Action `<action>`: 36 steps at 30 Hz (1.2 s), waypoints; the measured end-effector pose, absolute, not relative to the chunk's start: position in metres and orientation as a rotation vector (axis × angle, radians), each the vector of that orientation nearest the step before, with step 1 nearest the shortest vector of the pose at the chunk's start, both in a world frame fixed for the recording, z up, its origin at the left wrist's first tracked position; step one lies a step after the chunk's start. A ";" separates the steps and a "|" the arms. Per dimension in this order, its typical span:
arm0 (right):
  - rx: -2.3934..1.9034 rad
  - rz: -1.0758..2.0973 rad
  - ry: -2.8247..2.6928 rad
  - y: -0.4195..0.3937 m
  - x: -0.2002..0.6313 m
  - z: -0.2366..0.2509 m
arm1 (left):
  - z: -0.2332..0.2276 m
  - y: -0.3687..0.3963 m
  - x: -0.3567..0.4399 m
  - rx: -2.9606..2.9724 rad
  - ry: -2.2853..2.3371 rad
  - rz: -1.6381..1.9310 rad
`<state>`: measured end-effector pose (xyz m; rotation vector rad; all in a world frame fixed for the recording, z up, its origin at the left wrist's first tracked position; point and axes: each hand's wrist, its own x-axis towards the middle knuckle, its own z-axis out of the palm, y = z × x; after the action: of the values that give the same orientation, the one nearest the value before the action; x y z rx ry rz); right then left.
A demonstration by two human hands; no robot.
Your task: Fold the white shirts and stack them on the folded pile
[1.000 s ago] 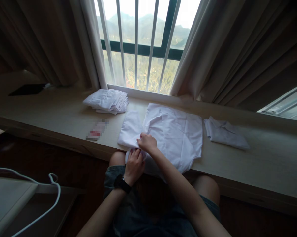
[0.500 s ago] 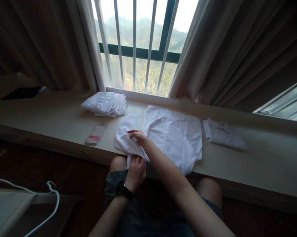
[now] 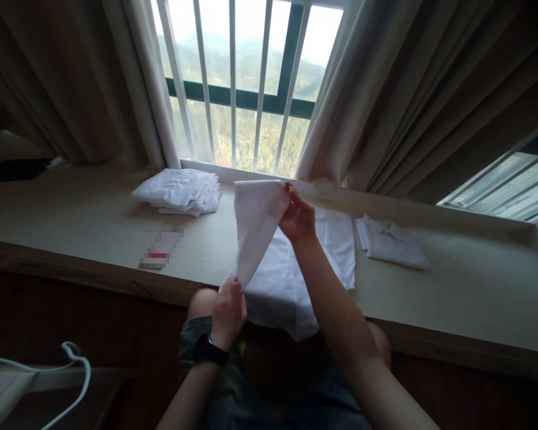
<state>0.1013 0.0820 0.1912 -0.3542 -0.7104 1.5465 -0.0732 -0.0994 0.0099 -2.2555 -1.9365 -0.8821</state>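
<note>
A barred window (image 3: pixel 246 89) lets in bright daylight, with green hills outside. Beige curtains (image 3: pixel 412 101) hang on both sides of it. Below runs a long pale wooden bench (image 3: pixel 475 292). The floor (image 3: pixel 71 310) underneath is dark.

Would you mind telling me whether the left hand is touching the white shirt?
Touching. The head view shows the left hand pinching the lower end of the shirt, with the cloth running straight into its closed fingers.
</note>
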 end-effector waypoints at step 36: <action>-0.944 1.318 -0.352 0.004 0.301 0.093 | 0.068 0.092 -0.024 -2.469 -2.295 -0.604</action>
<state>0.3014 0.0036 0.0929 -0.9444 -0.3520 1.3176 -0.0240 0.0919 0.0682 -2.4687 -2.2945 -0.6044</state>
